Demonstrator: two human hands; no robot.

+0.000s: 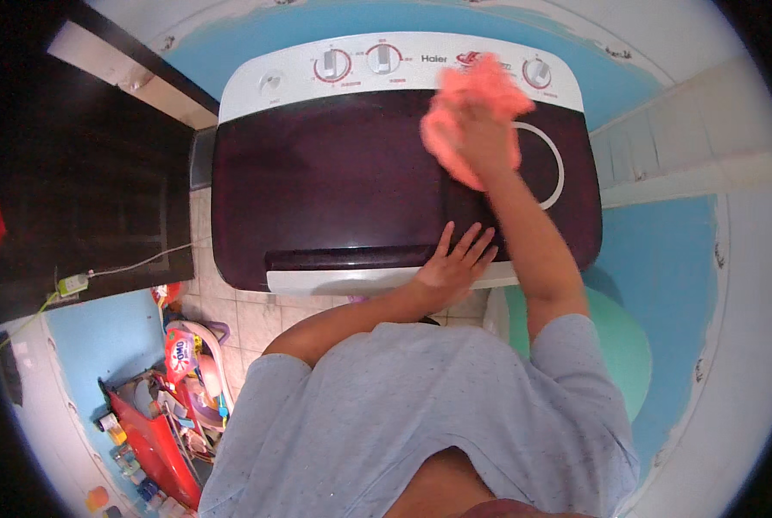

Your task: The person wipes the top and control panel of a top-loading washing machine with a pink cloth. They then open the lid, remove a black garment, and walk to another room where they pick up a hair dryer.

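A Haier twin-tub washing machine (pixel 328 175) with a dark purple lid and a white control panel (pixel 425 61) stands before me. My right hand (pixel 483 136) holds a pink cloth (pixel 447 139), slightly blurred, against the upper right of the lid; the cloth's top overlaps the panel between the printed logo and the right knob (pixel 537 73). Part of a white ring on the lid is hidden behind cloth and forearm. My left hand (pixel 454 262) rests with fingers spread on the lid's front edge, beside the white front strip (pixel 347 281), and holds nothing.
A dark cabinet (pixel 94 194) stands at the left, with a cable and a green-and-white plug (pixel 73 285) by it. Baskets, a red container (pixel 156 447), bottles and a detergent pack (pixel 180 353) crowd the lower left. A green tub (pixel 613 343) is at the right, near the blue wall.
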